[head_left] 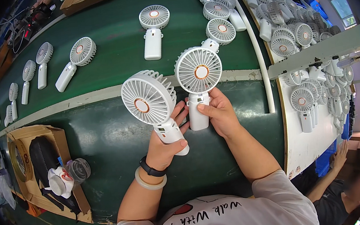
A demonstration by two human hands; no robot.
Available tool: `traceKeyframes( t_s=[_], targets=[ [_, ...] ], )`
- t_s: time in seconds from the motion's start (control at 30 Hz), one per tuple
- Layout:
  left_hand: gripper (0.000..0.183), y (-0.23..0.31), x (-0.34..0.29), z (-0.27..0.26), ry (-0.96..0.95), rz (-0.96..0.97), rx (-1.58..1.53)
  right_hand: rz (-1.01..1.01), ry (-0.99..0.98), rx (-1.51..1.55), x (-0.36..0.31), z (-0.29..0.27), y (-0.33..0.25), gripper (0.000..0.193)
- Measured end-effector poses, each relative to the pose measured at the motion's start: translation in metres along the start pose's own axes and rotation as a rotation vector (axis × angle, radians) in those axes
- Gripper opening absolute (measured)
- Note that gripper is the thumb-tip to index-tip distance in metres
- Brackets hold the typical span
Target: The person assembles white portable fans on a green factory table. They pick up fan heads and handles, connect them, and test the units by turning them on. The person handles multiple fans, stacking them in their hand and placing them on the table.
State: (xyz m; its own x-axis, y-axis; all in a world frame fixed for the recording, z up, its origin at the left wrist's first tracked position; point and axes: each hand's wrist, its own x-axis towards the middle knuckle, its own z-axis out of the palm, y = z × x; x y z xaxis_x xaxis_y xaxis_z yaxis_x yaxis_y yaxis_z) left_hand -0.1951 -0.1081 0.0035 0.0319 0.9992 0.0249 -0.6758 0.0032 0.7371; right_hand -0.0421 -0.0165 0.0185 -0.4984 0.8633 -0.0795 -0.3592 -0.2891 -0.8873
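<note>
My left hand [161, 152] grips a white handheld fan [171, 133] by its handle, the thumb lying across the lower end. Its round grille, with an orange-ringed centre, tilts up and to the left. In my right hand [221, 113] is a second white handheld fan [199, 118], held upright with the thumb on the front of the handle. Both handles show a small dark display. The two fans are side by side above the green bench, grilles facing me. Just beyond the right one, another handheld fan [220, 31] lies on the green belt.
More fans lie along the green belt [113, 35], behind a pale rail [111, 92]. At left stands a cardboard box [61, 143] with a black case, tape roll and clear jar [79, 169]. Many fans crowd a white table [297, 143] at right, where a person [353, 190] reaches in.
</note>
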Motion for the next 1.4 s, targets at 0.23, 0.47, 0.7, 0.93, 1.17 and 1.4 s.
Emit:
traceKeyframes(
  t_s=[0.23, 0.47, 0.7, 0.93, 1.17, 1.4],
  targets=[
    [0.089, 0.002, -0.003, 0.001, -0.03, 0.017, -0.044, -0.034, -0.035, -0.035, -0.002, 0.0, 0.002, 0.051],
    [0.096, 0.002, -0.003, -0.004, -0.048, -0.061, -0.201, -0.23, -0.216, -0.333, -0.012, 0.013, 0.011, 0.051],
    [0.09, 0.012, -0.015, -0.013, -0.128, -0.033, -0.331, -0.422, -0.179, -1.294, -0.016, 0.015, -0.004, 0.028],
    [0.092, 0.018, -0.016, -0.017, -0.232, 0.007, -0.388, -0.62, -0.894, -1.598, -0.045, 0.027, 0.027, 0.044],
    [0.091, 0.022, -0.018, -0.016, -0.222, 0.007, -0.426, -0.878, 0.155, -1.876, 0.101, 0.017, -0.012, 0.041],
    [0.092, 0.023, -0.02, -0.022, -0.209, 0.024, -0.384, -0.565, 0.367, -1.62, 0.149, 0.033, -0.012, 0.038]
  ],
)
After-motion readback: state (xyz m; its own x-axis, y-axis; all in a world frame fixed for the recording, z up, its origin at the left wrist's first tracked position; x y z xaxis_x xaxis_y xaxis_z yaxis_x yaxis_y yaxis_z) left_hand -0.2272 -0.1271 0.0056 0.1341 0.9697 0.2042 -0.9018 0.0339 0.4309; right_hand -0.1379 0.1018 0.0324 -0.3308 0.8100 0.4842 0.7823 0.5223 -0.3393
